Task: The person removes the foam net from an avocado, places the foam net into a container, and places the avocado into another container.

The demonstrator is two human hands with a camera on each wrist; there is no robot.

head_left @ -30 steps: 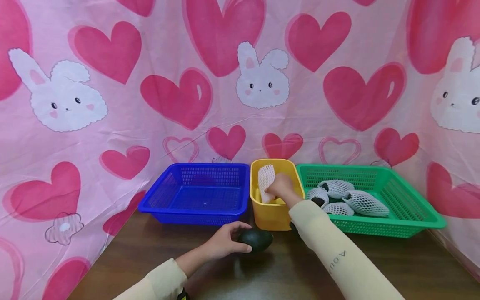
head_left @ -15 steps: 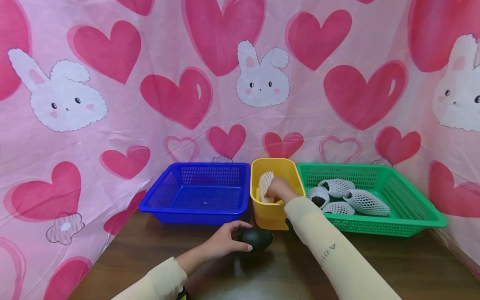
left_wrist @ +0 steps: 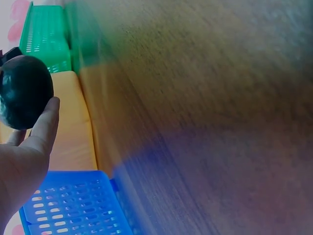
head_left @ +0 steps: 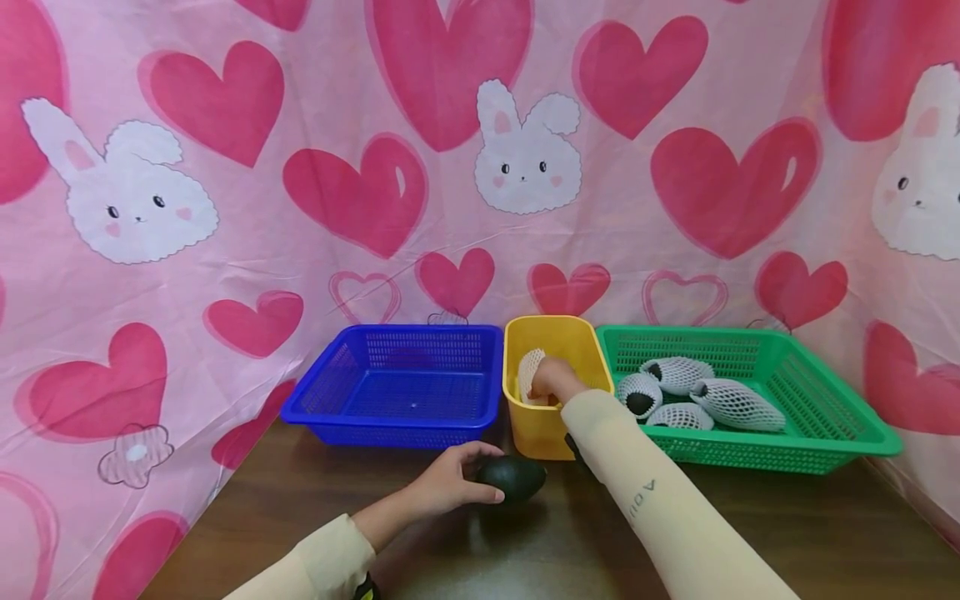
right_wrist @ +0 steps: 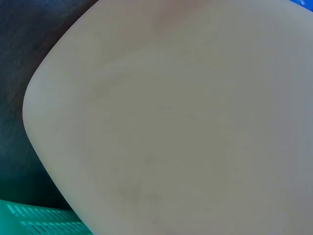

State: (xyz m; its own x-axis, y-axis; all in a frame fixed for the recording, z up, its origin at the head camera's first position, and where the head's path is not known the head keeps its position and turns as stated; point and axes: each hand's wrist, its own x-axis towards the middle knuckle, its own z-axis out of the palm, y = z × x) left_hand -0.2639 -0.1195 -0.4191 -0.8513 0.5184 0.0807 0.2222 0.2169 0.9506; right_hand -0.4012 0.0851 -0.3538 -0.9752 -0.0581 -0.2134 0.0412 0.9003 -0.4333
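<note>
In the head view my left hand (head_left: pixel 447 483) grips a dark green, smooth avocado (head_left: pixel 513 478) over the table, its thumb along the near side. The left wrist view shows the same avocado (left_wrist: pixel 25 92) against the fingers (left_wrist: pixel 45 128). My right hand (head_left: pixel 553 379) reaches down into the yellow bin (head_left: pixel 546 433) and holds a white foam fruit net (head_left: pixel 529 375); its fingertips are hidden behind the hand and bin rim. A pale sleeve (right_wrist: pixel 171 127) fills most of the right wrist view, where the hand does not show.
Left of the bin stands a blue basket (head_left: pixel 420 398) with nothing in it. The green basket (head_left: pixel 817 408) to the right holds several dark fruits in white foam nets (head_left: pixel 738 406). A pink heart-patterned cloth (head_left: pixel 450 208) hangs behind the wooden table (head_left: pixel 465 550).
My right hand and the foam net have sunk lower into the yellow bin, the forearm shifting slightly left. The left hand and avocado stay in place.
</note>
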